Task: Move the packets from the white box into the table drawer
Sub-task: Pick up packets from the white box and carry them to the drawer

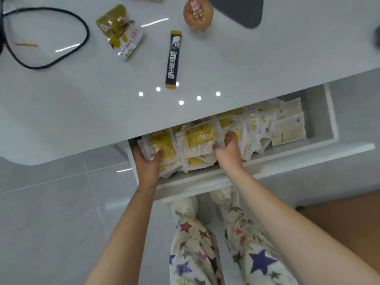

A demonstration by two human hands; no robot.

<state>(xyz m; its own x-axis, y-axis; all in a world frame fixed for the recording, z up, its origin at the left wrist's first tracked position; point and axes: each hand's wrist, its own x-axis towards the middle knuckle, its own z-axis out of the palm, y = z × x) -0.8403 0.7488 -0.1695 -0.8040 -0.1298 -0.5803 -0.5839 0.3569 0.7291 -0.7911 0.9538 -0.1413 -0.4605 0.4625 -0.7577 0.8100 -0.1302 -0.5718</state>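
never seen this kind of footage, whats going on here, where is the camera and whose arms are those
There is no machine here: a person works with bare hands. The one camera sits on their head and looks down, so the arms coming up from the bottom of the picture are their own. The left hand and right hand both grip a bundle of yellow packets inside the open drawer. The drawer also holds paler packets at its right end. On the table above lie a black stick packet, a yellow snack bag, a round tub and a black cable.
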